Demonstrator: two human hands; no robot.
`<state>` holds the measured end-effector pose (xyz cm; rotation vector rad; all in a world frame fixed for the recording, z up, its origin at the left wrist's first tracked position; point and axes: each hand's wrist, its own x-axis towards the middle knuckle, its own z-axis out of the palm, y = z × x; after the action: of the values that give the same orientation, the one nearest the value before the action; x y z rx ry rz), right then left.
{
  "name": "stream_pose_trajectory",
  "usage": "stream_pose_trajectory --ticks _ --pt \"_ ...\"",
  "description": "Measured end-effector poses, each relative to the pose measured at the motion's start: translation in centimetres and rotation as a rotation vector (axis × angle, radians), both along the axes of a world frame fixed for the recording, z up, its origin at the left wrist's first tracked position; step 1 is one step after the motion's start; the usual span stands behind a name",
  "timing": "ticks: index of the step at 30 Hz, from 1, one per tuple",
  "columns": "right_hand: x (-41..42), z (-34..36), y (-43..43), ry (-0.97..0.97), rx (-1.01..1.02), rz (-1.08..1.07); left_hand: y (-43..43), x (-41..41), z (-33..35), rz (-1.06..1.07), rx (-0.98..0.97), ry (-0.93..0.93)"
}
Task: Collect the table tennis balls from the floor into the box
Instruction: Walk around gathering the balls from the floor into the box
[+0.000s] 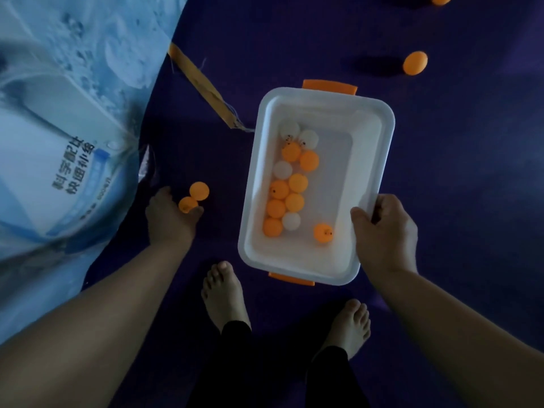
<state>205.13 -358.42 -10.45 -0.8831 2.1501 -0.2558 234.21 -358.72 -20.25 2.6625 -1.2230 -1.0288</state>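
Gripping the box [316, 184] rim in my right hand [385, 231], left hand [170, 219] closing on an orange ball [187, 205], I risk nudging its neighbour [199, 191] away.

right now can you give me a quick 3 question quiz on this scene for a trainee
1. True or false: the right hand holds the rim of the white box.
2. What is the left hand closing its grip on: A) an orange ball on the floor B) a white ball C) the box handle?
3. Fill in: the ball lying alone in the box, away from the cluster, is ____.

Key: 1 true; 2 A; 3 orange.
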Motion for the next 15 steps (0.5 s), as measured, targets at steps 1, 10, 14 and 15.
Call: stream_pose_trajectory --ticks 1,10,14,15 --pt "0.2 -0.3 0.1 0.005 -0.001 0.006 -0.2 0.3 -0.3 0.002 0.008 0.033" --pt "0.3 -1.2 0.5 0.053 0.003 -0.019 0.0 1.1 0.4 0.009 0.035 -0.056" --pt "0.5 -1.4 0.4 0.07 0.006 -0.029 -0.9 1.1 0.7 -0.154 -0.083 -0.02" --pt "0.5 -1.5 0.4 0.076 0.005 -0.032 -1.2 1.0 0.4 -0.21 -0.083 0.0"
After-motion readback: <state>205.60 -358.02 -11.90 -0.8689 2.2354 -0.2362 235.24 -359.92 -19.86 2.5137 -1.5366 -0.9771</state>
